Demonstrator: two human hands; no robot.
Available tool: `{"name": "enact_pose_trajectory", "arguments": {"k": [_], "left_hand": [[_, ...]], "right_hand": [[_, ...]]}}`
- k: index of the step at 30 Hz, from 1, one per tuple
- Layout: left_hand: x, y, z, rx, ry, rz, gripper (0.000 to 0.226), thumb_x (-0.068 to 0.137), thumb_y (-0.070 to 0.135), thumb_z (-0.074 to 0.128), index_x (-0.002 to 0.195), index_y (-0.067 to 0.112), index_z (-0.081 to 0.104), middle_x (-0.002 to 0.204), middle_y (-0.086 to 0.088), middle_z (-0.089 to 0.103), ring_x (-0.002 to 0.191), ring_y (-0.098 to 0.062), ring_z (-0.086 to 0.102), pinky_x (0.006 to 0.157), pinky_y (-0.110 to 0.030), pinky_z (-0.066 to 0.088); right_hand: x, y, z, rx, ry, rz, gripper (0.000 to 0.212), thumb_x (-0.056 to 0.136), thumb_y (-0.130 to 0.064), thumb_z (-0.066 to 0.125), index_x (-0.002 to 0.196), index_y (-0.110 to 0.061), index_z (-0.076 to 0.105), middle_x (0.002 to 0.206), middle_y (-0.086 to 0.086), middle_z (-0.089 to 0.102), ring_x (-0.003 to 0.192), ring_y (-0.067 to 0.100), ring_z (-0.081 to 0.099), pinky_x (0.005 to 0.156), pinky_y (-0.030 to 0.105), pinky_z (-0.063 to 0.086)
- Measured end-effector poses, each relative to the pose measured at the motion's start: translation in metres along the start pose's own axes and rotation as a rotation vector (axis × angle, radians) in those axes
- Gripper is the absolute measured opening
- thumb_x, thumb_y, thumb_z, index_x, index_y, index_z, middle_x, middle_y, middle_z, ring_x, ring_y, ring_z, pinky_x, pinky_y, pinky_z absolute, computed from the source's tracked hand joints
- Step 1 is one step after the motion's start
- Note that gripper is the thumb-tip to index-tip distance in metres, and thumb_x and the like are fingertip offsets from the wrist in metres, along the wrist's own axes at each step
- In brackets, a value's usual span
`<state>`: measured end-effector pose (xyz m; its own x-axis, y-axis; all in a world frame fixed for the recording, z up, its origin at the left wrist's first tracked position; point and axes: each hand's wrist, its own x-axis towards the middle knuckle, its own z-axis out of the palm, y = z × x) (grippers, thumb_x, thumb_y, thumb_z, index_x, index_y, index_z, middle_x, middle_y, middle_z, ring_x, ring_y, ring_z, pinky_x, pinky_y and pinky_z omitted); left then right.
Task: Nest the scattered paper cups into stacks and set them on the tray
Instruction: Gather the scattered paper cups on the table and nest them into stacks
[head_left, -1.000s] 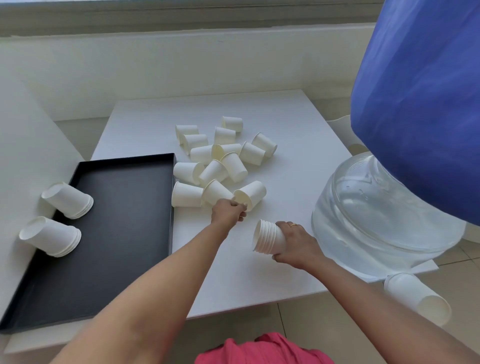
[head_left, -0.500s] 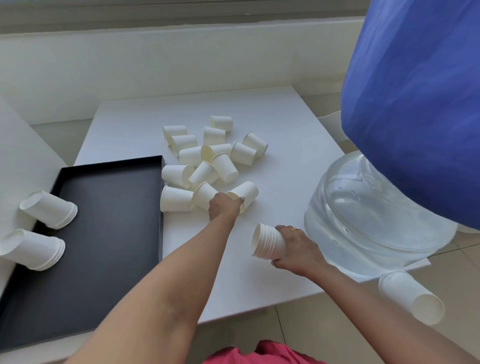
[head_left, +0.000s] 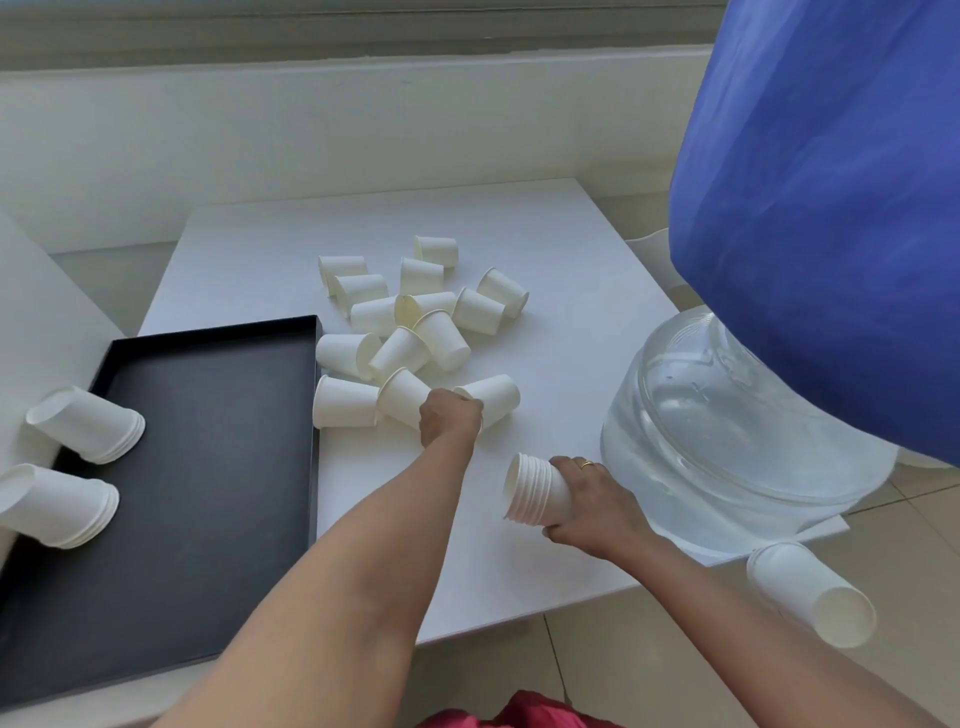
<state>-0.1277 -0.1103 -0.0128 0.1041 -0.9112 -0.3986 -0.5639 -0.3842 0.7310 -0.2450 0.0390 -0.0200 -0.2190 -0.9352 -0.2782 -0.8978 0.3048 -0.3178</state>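
Several loose white paper cups (head_left: 415, 317) lie scattered on their sides on the white table (head_left: 561, 270). My left hand (head_left: 449, 423) is closed over the rim of one lying cup (head_left: 493, 400) at the near edge of the pile. My right hand (head_left: 597, 501) grips a nested stack of cups (head_left: 532, 488), held sideways with its mouths facing left, just above the table. The black tray (head_left: 208, 467) lies at the left. Two nested stacks (head_left: 88, 431) (head_left: 54, 506) lie tilted over the tray's left rim.
A big clear water bottle (head_left: 727, 426) lies at the table's right, under a blue cloth-covered bulk (head_left: 831, 208). Another cup stack (head_left: 810, 592) lies beyond the table's near right corner. A low white wall runs behind the table.
My left hand has closed further over the cup at the pile's near edge. The right hand has kept its stack almost still. The camera view has shifted slightly.
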Motion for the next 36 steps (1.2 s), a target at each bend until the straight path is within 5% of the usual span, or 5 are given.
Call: {"name": "enact_pose_trajectory", "arguments": {"k": [10,24,36], "left_hand": [[-0.034,-0.005,-0.020,0.132,0.005,0.328,0.024,0.092,0.019,0.050,0.103,0.004,0.064,0.108,-0.017,0.065,0.105,-0.034,0.057,0.087,-0.037,0.045],[-0.073,-0.038,-0.054,0.150,0.049,0.473,0.020,0.090,0.013,0.056,0.101,0.002,0.068,0.084,-0.008,0.057,0.083,-0.023,0.052,0.077,-0.027,0.039],[-0.089,-0.057,-0.045,0.138,-0.084,0.475,0.018,0.086,0.011,0.062,0.099,0.002,0.072,0.098,-0.013,0.072,0.092,-0.024,0.064,0.078,-0.025,0.046]], "right_hand": [[-0.007,0.000,0.010,0.070,-0.039,0.048,0.067,0.073,-0.035,0.069,0.131,-0.024,0.038,0.123,-0.002,0.049,0.117,0.019,0.044,0.075,0.027,0.036],[-0.004,-0.014,0.010,0.348,0.053,0.165,0.063,0.069,-0.033,0.075,0.123,-0.018,0.044,0.115,0.002,0.054,0.105,0.023,0.054,0.073,0.030,0.041],[-0.002,-0.028,0.012,0.326,0.066,0.057,0.065,0.067,-0.029,0.074,0.125,-0.020,0.045,0.113,0.002,0.054,0.108,0.021,0.050,0.075,0.031,0.043]]}}
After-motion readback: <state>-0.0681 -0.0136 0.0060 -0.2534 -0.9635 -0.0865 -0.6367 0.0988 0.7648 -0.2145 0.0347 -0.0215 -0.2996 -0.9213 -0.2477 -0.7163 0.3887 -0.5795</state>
